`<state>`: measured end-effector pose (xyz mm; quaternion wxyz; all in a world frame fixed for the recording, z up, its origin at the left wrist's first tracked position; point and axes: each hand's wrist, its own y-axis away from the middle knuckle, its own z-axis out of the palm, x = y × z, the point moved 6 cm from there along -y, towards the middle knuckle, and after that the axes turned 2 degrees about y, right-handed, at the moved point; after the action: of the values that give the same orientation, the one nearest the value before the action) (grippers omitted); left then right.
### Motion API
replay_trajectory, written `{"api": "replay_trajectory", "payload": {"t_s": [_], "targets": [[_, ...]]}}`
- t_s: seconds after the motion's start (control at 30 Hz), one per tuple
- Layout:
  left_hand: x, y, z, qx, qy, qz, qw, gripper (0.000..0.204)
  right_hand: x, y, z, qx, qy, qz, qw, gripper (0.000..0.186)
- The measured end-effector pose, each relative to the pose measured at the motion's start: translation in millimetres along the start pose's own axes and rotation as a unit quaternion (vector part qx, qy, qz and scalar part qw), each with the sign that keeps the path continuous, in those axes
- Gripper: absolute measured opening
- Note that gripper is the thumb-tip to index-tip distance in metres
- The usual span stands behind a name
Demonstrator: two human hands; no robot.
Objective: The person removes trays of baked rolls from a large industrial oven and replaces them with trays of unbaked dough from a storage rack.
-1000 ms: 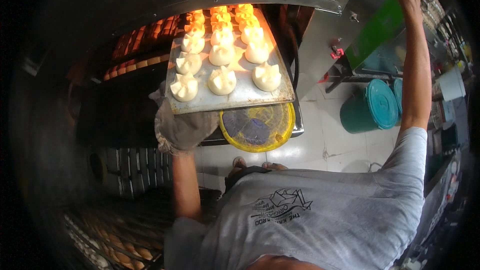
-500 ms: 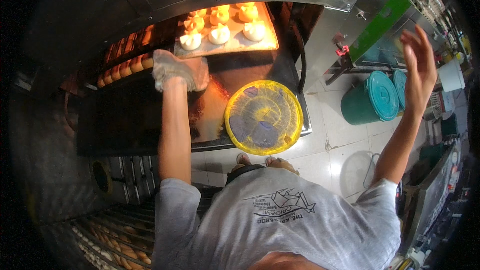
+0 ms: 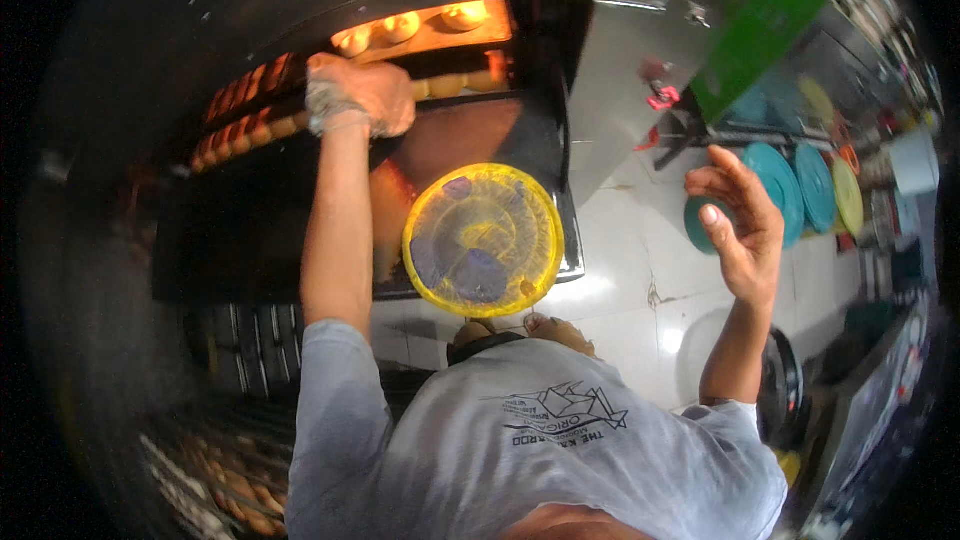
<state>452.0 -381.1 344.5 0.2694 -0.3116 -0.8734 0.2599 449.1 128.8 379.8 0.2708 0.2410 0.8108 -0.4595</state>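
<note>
My left hand [image 3: 362, 98], wrapped in a worn, pale oven glove, is at the mouth of a glowing oven. The glove and blur hide its fingers, so any grip cannot be made out. Just beyond it, a tray [image 3: 440, 37] holds pale, round, topped buns [image 3: 402, 27] inside the oven. Browned rolls [image 3: 250, 135] line the oven to the left of the hand, and more sit to its right. My right hand [image 3: 740, 225] is raised over the floor at the right, open and holding nothing, its fingers apart and curved.
A round yellow-rimmed disc [image 3: 412, 258] with purple-grey patches rests on the dark ledge [image 3: 250, 250] before the oven. Green lidded bins [image 3: 775, 185] stand at the right on the tiled floor [image 3: 620, 310]. A rack with bread [image 3: 240, 480] stands at lower left.
The bun tray has moved deeper into the oven, uncovering rolls below it. My left hand is slightly farther forward. My right hand has come down and inward. The whole view has shifted.
</note>
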Motion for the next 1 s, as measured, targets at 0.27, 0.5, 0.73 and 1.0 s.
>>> {"api": "replay_trajectory", "payload": {"t_s": [0.27,0.5,0.73,1.0], "targets": [[-26,180,-111,0.128,-0.058,0.142,0.980,0.024,-24,67,138,-0.386,-0.257,-0.031,0.885,0.055],[-95,513,-170,0.053,0.544,-0.070,0.835,0.047,-148,235,188,-0.757,-0.341,-0.109,0.546,0.042],[-71,761,-305,0.196,0.627,-0.402,0.638,0.057,-236,307,236,-0.847,-0.395,-0.075,0.348,0.038],[-119,930,-439,0.393,0.717,-0.491,0.301,0.047,-443,465,386,-0.725,-0.522,0.115,0.434,0.037]]}}
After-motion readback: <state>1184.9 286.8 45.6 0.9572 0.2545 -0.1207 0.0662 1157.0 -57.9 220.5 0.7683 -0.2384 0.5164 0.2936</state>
